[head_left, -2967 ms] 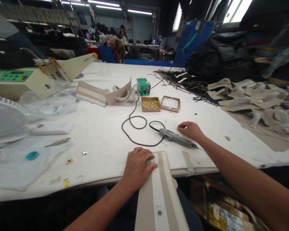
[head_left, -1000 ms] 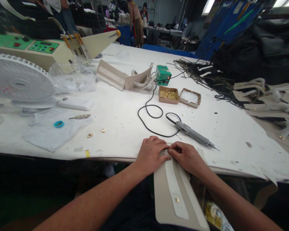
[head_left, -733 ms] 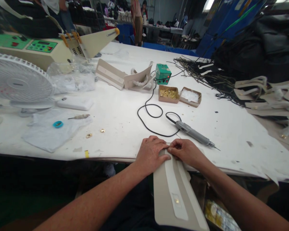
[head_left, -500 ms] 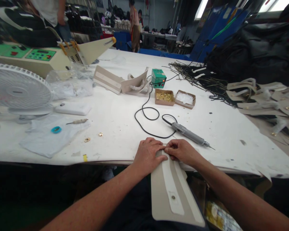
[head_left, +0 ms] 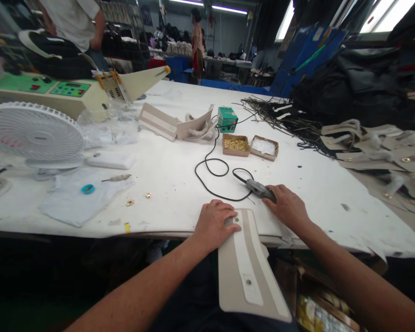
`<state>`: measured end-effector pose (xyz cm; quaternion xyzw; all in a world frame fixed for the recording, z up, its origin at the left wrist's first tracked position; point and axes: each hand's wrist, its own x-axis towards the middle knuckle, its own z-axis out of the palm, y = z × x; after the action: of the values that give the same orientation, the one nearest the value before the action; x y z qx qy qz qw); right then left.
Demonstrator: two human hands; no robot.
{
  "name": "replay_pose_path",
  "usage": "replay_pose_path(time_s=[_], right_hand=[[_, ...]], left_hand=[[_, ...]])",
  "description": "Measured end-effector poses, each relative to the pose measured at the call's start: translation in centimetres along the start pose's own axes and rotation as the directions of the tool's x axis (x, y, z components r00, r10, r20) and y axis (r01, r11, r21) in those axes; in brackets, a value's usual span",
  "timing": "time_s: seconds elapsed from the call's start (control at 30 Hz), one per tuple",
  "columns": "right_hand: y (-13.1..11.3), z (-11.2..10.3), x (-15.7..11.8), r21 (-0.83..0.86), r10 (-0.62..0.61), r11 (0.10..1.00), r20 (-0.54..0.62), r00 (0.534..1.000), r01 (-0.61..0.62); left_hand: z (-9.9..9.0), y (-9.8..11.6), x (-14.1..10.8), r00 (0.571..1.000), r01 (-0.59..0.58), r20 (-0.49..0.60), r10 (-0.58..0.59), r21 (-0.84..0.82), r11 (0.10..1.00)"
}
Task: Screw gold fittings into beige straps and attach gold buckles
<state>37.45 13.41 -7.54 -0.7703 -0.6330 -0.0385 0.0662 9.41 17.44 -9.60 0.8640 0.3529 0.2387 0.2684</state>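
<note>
A long beige panel (head_left: 230, 272) with a white strip down its middle overhangs the table's front edge. One metal fastener shows near the strip's lower end, another near its top. My left hand (head_left: 215, 226) grips the panel's upper left part, thumb on top. To the right, my right hand (head_left: 290, 206) is closed around the grey electric screwdriver (head_left: 257, 187), which lies at table level. Its bit end is hidden by that hand. A black cord (head_left: 207, 161) runs from the tool back to a green power box (head_left: 227, 120).
Behind are a small box of brass-coloured parts (head_left: 235, 145) and a box of white pieces (head_left: 264, 147). More beige panels (head_left: 193, 127) lie beyond. A white fan (head_left: 34, 131), an awl (head_left: 117, 178) and loose gold fittings (head_left: 129, 203) are left; stacked panels (head_left: 373, 147) are right. Two people stand farther off.
My right hand has left the panel's top, moved right and closed on the electric screwdriver. The fastener at the panel's top is now exposed. My left hand keeps its hold.
</note>
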Motion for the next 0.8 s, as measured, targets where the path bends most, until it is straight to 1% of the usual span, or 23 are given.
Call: replay_pose_path(time_s=[0.07, 0.13, 0.17, 0.2, 0.23, 0.27, 0.3, 0.33, 0.37, 0.4, 0.43, 0.47, 0.5, 0.57, 0.67, 0.73, 0.8], right_hand=[[0.2, 0.0, 0.5, 0.055, -0.002, 0.999, 0.011, 1.0, 0.002], [0.2, -0.7, 0.6, 0.227, 0.022, 0.974, 0.013, 1.0, -0.024], [0.0, -1.3, 0.5, 0.366, 0.052, 0.929, 0.028, 0.998, -0.059], [-0.3, -2.0, 0.3, 0.533, 0.095, 0.839, 0.053, 0.994, -0.109], [-1.0, -2.8, 0.0, 0.703, 0.139, 0.692, 0.088, 0.986, -0.16], [-1.8, -3.5, -0.3, 0.846, 0.173, 0.495, 0.126, 0.977, -0.197], [-3.0, -4.2, -0.6, 0.939, 0.188, 0.273, 0.16, 0.969, -0.208], [-4.3, -4.8, -0.9, 0.979, 0.193, 0.07, 0.176, 0.965, -0.192], [-5.8, -5.3, -1.2, 0.983, 0.195, -0.081, 0.175, 0.965, -0.163], [-7.3, -5.5, -1.4, 0.976, 0.2, -0.174, 0.166, 0.966, -0.132], [-8.7, -5.6, -1.6, 0.971, 0.223, -0.221, 0.146, 0.964, -0.096], [-10.0, -5.5, -1.7, 0.971, 0.257, -0.23, 0.119, 0.959, -0.059], [-11.0, -5.3, -1.7, 0.977, 0.3, -0.21, 0.086, 0.95, -0.022], [-12.4, -4.7, -1.8, 0.992, 0.372, -0.123, 0.007, 0.928, 0.042], [-13.0, -3.8, -2.0, 0.995, 0.409, 0.007, -0.092, 0.908, 0.098], [-13.0, -3.5, -2.1, 0.992, 0.413, 0.051, -0.13, 0.902, 0.119], [-13.0, -3.4, -2.2, 0.989, 0.406, 0.07, -0.149, 0.902, 0.132]], left_hand=[[0.0, 0.0, -0.1, 1.0, -0.004, -0.007, 0.004, -0.003, 1.0], [0.0, 0.0, -0.1, 1.0, -0.005, -0.009, 0.005, -0.005, 1.0], [0.0, 0.0, -0.1, 1.0, -0.007, -0.007, 0.007, -0.006, 1.0], [0.0, 0.0, -0.1, 1.0, -0.01, -0.004, 0.01, -0.006, 1.0], [0.0, 0.0, -0.1, 1.0, -0.014, 0.0, 0.014, -0.005, 1.0], [0.0, 0.0, -0.1, 1.0, -0.017, 0.002, 0.017, -0.004, 1.0], [0.0, 0.0, -0.1, 1.0, -0.018, 0.001, 0.018, -0.002, 1.0], [0.0, 0.0, 0.0, 1.0, -0.017, -0.002, 0.017, 0.001, 1.0], [0.0, 0.0, 0.0, 1.0, -0.015, -0.006, 0.015, 0.004, 1.0], [0.1, 0.0, 0.0, 1.0, -0.015, -0.012, 0.015, 0.005, 1.0], [0.1, 0.0, -0.1, 1.0, -0.015, -0.017, 0.015, 0.006, 1.0], [0.1, 0.0, -0.1, 1.0, -0.017, -0.022, 0.017, 0.007, 1.0], [0.2, 0.0, -0.1, 0.999, -0.019, -0.026, 0.019, 0.008, 1.0], [0.2, 0.0, -0.1, 0.999, -0.02, -0.03, 0.02, 0.009, 1.0], [0.2, 0.0, -0.1, 0.999, -0.025, -0.026, 0.025, 0.007, 1.0], [0.2, -0.1, -0.1, 0.999, -0.029, -0.027, 0.029, 0.007, 1.0], [0.2, -0.1, -0.2, 0.999, -0.029, -0.028, 0.029, 0.006, 1.0]])
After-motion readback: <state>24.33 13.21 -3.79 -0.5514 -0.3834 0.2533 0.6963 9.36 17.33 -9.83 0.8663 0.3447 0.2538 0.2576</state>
